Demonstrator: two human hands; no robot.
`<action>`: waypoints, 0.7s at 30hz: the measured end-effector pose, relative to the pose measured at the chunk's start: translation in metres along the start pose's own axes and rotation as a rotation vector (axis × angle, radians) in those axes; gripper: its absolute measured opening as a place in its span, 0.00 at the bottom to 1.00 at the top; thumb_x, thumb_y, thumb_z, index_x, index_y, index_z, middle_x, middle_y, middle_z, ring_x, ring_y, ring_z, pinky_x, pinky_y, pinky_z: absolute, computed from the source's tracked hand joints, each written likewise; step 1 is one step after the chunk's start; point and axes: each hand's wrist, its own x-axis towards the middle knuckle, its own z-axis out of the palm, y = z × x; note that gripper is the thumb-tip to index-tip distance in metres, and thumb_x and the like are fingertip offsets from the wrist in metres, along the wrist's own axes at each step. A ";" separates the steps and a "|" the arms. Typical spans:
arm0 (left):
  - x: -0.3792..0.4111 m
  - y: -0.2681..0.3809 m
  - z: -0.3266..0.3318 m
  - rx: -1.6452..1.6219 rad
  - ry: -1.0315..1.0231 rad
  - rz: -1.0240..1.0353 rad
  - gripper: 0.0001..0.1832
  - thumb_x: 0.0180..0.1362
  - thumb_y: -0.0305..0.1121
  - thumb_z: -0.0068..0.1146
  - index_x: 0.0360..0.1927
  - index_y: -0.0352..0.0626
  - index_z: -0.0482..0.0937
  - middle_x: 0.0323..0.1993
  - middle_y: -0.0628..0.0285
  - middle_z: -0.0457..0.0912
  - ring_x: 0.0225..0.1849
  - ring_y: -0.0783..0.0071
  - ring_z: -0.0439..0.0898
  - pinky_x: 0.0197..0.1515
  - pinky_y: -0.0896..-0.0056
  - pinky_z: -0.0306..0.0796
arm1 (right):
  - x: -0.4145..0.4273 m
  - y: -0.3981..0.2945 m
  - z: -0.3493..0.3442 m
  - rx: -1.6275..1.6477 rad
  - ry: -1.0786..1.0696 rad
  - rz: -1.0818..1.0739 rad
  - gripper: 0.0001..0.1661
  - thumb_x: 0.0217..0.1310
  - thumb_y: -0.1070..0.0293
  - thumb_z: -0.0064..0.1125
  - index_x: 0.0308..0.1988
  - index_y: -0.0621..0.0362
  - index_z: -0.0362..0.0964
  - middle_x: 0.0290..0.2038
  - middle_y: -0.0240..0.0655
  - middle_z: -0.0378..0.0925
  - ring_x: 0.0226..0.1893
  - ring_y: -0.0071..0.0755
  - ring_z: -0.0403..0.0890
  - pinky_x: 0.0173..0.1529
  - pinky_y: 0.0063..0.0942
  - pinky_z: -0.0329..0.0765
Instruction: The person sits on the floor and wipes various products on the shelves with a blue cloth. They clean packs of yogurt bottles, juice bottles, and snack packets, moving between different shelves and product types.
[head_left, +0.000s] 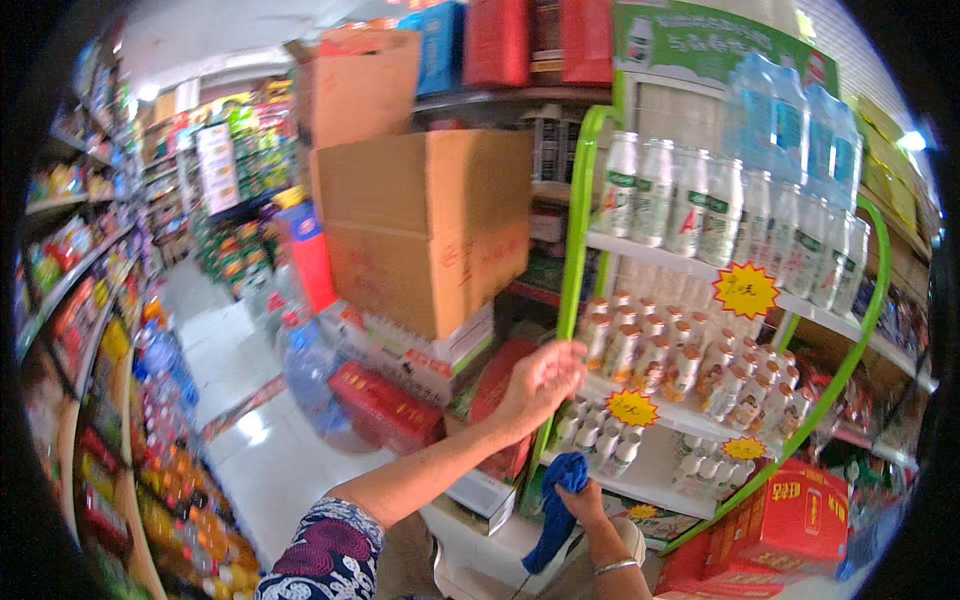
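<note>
My left hand (544, 382) reaches to the left side of a green-framed display rack (579, 225), its fingers loosely curled. It is close to small bottles with orange caps (649, 361) on the middle shelf; blur hides whether it touches the frame or grips anything. Lower down, my right hand (583, 504) is closed around a bunched dark blue cloth (556, 517), whose loose end hangs down. Small white bottles (625, 451) stand on the lowest shelf just above the cloth. Taller white bottles (686, 206) line the top shelf.
Yellow starburst price tags (746, 290) hang on the shelf edges. Red boxes (787, 517) sit right of the rack's base. A large cardboard carton (382, 240) is stacked to the left, near a red box (386, 409) and large water bottles (311, 367). Stocked shelves line the aisle's far left.
</note>
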 end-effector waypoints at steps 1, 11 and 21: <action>0.028 0.011 0.009 0.012 0.012 0.099 0.17 0.60 0.28 0.52 0.53 0.38 0.70 0.37 0.66 0.77 0.38 0.82 0.75 0.40 0.78 0.72 | 0.005 0.024 -0.006 -0.165 -0.017 0.040 0.22 0.40 0.66 0.69 0.39 0.60 0.75 0.33 0.44 0.81 0.37 0.49 0.82 0.43 0.38 0.77; 0.136 0.056 0.027 0.591 0.294 0.805 0.31 0.56 0.28 0.54 0.63 0.31 0.58 0.59 0.46 0.64 0.62 0.53 0.63 0.65 0.58 0.55 | -0.015 -0.017 -0.032 -0.206 0.124 0.115 0.13 0.42 0.67 0.69 0.31 0.59 0.76 0.26 0.38 0.80 0.28 0.34 0.82 0.36 0.32 0.77; 0.217 0.059 0.032 0.467 0.294 0.226 0.44 0.50 0.39 0.60 0.63 0.24 0.50 0.50 0.39 0.69 0.52 0.48 0.71 0.58 0.56 0.64 | -0.048 -0.011 -0.067 -0.293 0.211 0.200 0.15 0.43 0.62 0.69 0.32 0.59 0.77 0.25 0.41 0.81 0.29 0.38 0.83 0.36 0.33 0.78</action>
